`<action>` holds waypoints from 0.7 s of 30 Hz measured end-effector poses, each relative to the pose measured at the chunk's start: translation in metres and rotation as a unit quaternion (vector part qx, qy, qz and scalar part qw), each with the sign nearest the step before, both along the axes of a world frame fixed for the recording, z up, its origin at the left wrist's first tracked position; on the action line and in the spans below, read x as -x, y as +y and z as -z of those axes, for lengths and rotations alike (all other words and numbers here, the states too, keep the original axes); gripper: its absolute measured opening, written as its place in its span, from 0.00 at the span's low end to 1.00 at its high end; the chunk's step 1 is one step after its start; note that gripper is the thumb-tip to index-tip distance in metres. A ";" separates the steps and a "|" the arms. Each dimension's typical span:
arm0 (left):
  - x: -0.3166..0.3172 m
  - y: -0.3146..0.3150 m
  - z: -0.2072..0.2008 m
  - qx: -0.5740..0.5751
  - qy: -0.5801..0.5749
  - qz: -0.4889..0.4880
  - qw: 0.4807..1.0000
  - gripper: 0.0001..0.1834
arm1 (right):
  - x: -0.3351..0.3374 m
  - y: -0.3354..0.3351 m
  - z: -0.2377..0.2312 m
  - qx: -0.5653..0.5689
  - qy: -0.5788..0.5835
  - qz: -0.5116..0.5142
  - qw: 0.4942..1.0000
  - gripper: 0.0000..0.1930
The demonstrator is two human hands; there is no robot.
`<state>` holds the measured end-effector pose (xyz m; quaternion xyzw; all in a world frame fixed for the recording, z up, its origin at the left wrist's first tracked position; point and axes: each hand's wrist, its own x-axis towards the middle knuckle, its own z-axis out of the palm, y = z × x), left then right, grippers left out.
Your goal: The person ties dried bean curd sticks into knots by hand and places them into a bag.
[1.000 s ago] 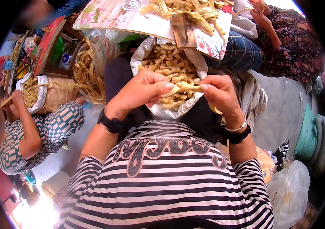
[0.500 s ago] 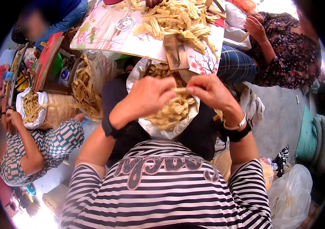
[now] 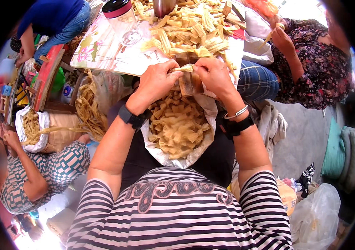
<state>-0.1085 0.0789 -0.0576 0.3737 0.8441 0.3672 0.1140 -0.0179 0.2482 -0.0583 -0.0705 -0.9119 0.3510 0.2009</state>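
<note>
the left hand (image 3: 157,81) and the right hand (image 3: 216,75) meet above the lap, both pinching one small pale yellow strip (image 3: 187,68) between thumb and fingertips, so the fingers of each hand are clenched on it rather than released. the strip lies with its long axis roughly left to right, one end in each grip, the left fingers at its left end and the right fingers at its right end; neither hand is clearly nearer, it bridges the short gap between them. just beneath the strip a brown wooden block (image 3: 190,83) stands at the near edge of the counter (image 3: 115,58), partly hidden by the right hand. straight below the hands a white sack (image 3: 204,121) sits open in the lap, filled with a heap of folded pale pieces (image 3: 179,129), so the downward path is open and close. beyond the hands the counter carries a loose pile of flat strips (image 3: 190,29) and a clear jar with a dark lid (image 3: 121,18), leaving little bare room ahead. to the left a bundle of long strips (image 3: 88,108) hangs beside the counter; to the right another person's knee in blue cloth (image 3: 256,81) is near the right forearm.
</note>
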 end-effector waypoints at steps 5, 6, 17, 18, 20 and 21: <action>-0.016 -0.012 -0.008 0.054 0.056 -0.042 0.996 0.16 | -0.001 0.002 0.006 -0.215 -0.018 0.101 0.971 0.07; -0.019 -0.017 -0.011 0.076 0.053 -0.057 0.994 0.17 | -0.007 0.007 0.007 -0.206 -0.012 0.117 0.971 0.07; -0.106 -0.039 0.008 -0.243 -0.359 0.013 0.901 0.21 | -0.080 -0.088 -0.009 0.706 -0.147 -0.092 0.687 0.16; -0.108 -0.039 0.006 -0.269 -0.398 0.011 0.877 0.19 | -0.083 -0.091 -0.009 0.701 -0.140 -0.111 0.691 0.17; -0.113 -0.039 -0.013 -0.378 -0.460 -0.032 0.803 0.17 | -0.087 -0.098 -0.011 0.674 -0.143 -0.131 0.712 0.16; -0.113 -0.041 -0.026 -0.430 -0.485 -0.054 0.760 0.16 | -0.091 -0.103 -0.017 0.648 -0.138 -0.135 0.737 0.15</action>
